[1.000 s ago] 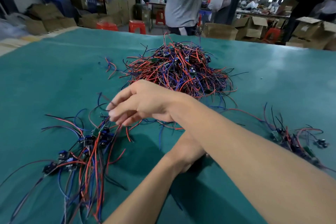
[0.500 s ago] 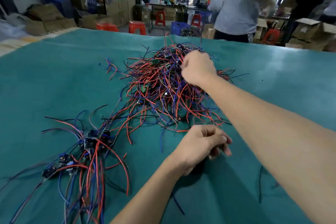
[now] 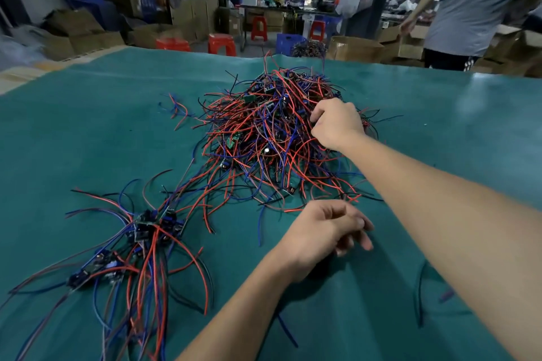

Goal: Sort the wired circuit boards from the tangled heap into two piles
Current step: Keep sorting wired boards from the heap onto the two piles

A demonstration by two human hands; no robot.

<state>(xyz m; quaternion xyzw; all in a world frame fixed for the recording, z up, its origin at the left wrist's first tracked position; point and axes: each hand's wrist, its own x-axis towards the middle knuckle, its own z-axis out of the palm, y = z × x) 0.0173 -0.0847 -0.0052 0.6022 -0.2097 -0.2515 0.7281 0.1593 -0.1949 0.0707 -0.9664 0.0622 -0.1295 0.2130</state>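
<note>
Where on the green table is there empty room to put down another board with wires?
The green table is bare far left of the big heap and to its right beyond the right hand. It is crowded at the near-left pile and between it and the heap, by the left hand.

Right hand (image 3: 337,126): fingertips buried in the tangled heap (image 3: 272,138), grasp undeterminable. Sorted pile (image 3: 132,243): wires cut off at bottom edge. Boards in the heap too small to distinguish.

Both forearms are bare to the frame's edge, no sleeves showing; the left hand (image 3: 319,231) and right hand (image 3: 337,124) wear no gloves, rings or watch.
</note>
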